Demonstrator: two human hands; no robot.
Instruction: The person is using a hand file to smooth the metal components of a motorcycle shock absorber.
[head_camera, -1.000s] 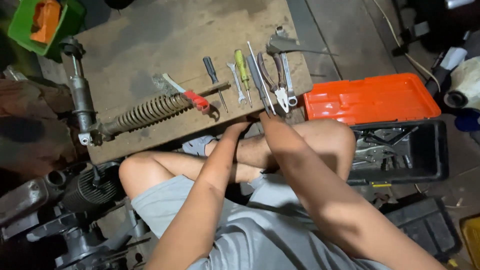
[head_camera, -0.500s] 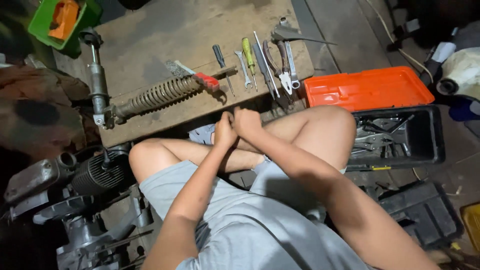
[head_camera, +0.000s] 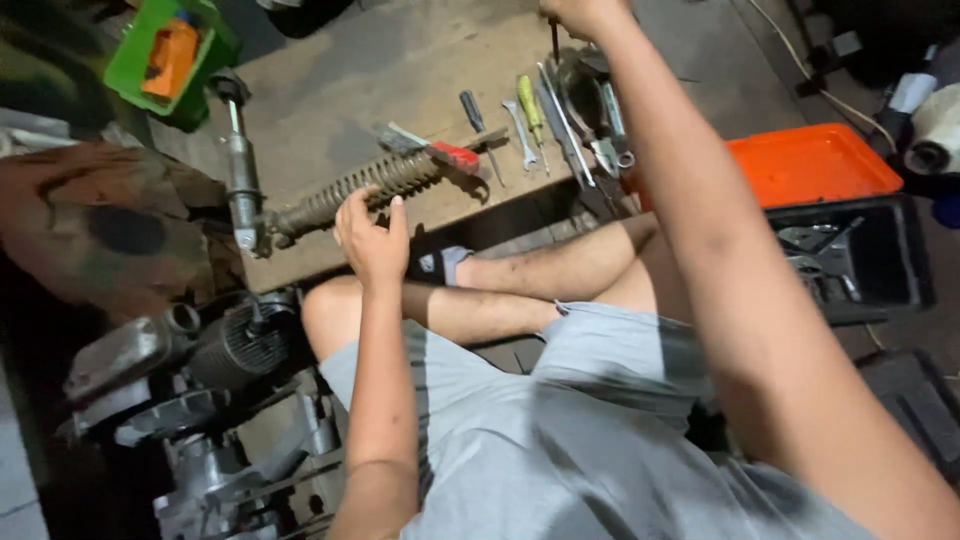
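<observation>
right hand (head_camera: 578, 12) grips thin tool (head_camera: 555, 42) | green bin (head_camera: 130, 70): orange item (head_camera: 170, 62)

coil-spring shocks (head_camera: 350, 190): 1 | green bins (head_camera: 165, 60): 1 | orange toolbox lids (head_camera: 815, 165): 1 | yellow-handled screwdrivers (head_camera: 530, 105): 1

No labels, signs or screens in view, one possible package only, a small orange box (head_camera: 170, 62) in the green bin (head_camera: 128, 72) at the board's far left corner, its printing too blurred to make out
</observation>
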